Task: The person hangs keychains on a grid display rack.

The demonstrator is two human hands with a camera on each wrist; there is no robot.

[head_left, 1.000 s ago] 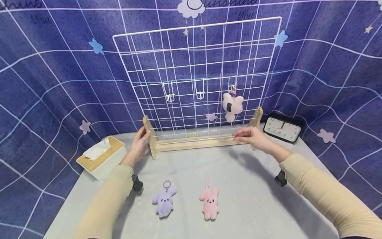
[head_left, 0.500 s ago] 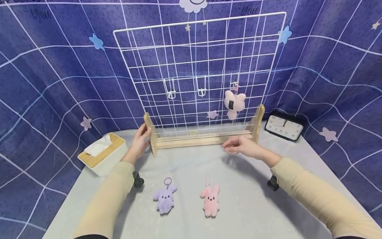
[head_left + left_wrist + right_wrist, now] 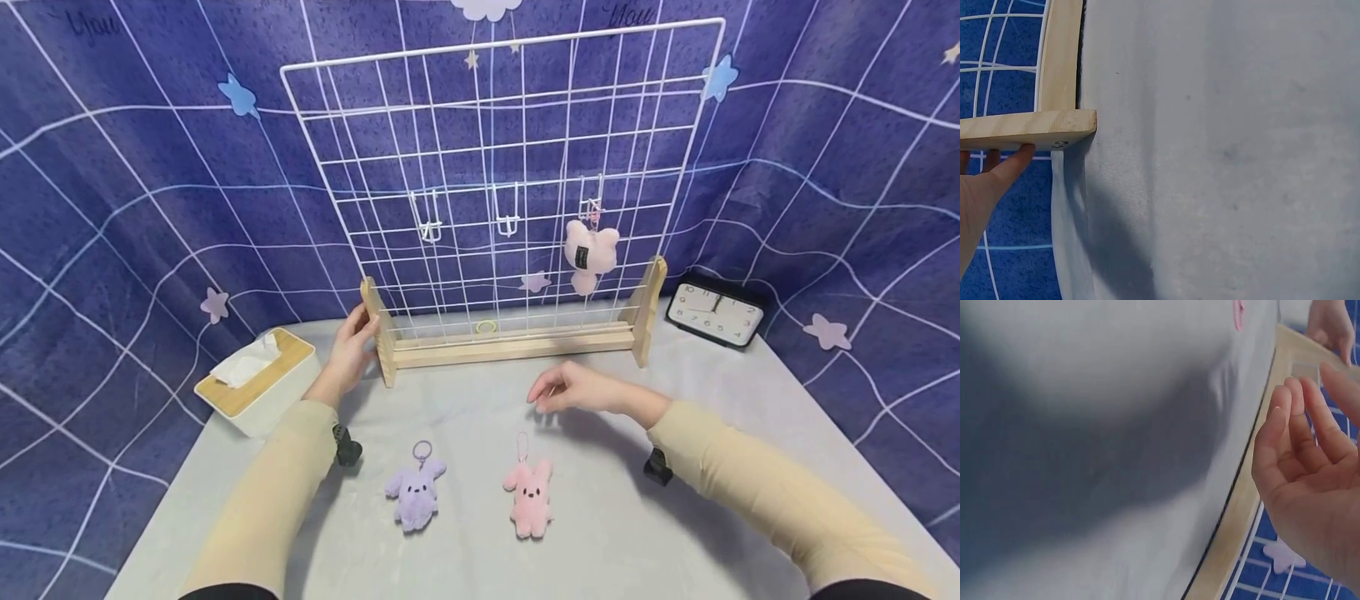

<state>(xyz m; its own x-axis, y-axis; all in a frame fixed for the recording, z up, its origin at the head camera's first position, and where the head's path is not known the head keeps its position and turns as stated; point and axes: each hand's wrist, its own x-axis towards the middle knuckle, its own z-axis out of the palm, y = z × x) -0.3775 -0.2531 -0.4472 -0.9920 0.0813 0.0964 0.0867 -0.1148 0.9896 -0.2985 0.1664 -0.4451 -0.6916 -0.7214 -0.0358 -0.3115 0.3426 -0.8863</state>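
Note:
A white wire grid rack (image 3: 480,167) stands in a wooden base (image 3: 517,348). My left hand (image 3: 348,354) touches the outer side of the left wooden end piece (image 3: 1029,130) with its fingertips. My right hand (image 3: 581,390) hovers over the table in front of the base, its fingers loosely bent and nothing between them (image 3: 1310,462). Closest to it lies a pink plush keychain (image 3: 531,500) with a pink loop. A purple plush keychain (image 3: 417,498) with a ring lies further left. From the rightmost hook hangs a pale pink plush (image 3: 591,250), its back facing out.
Two white hooks, one left (image 3: 430,229) and one in the middle (image 3: 507,223), hang bare on the grid. A tissue box (image 3: 258,392) stands at the left and a black clock (image 3: 716,312) at the right. Behind the base lies a small yellow ring (image 3: 486,327).
My right hand has moved left and toward me, away from the right end of the wooden base. The left hand stays at the left end piece. The view has shifted slightly.

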